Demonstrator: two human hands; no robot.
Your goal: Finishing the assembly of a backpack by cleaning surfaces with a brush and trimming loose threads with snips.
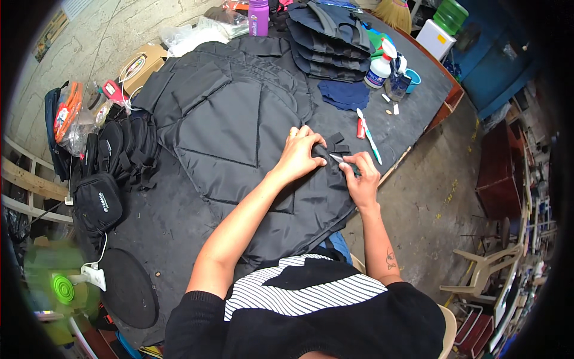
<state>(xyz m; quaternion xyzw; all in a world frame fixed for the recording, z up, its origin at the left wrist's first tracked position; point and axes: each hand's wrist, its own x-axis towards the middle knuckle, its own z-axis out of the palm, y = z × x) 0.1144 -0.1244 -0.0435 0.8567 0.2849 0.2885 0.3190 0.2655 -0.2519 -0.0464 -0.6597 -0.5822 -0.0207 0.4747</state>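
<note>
A large black padded fabric piece (230, 128) with stitched panels is spread over the dark table. My left hand (299, 154) pinches its right edge, thumb and fingers closed on the cloth beside some short black straps (339, 145). Just to the right, my right hand (362, 178) grips a small pointed metal tool (336, 158) that looks like thread snips. Its tip points left at the pinched edge, close to my left fingertips. My right fingers hide most of the handle, so how far the blades are apart cannot be seen.
A toothbrush (370, 137) and a red cylinder (360, 128) lie right of the work. Behind are navy cloth pieces (344, 94), a spray bottle (379, 67), stacked black bags (332, 42) and a purple bottle (258, 18). Small black pouches (100, 200) and a green fan (63, 287) are left.
</note>
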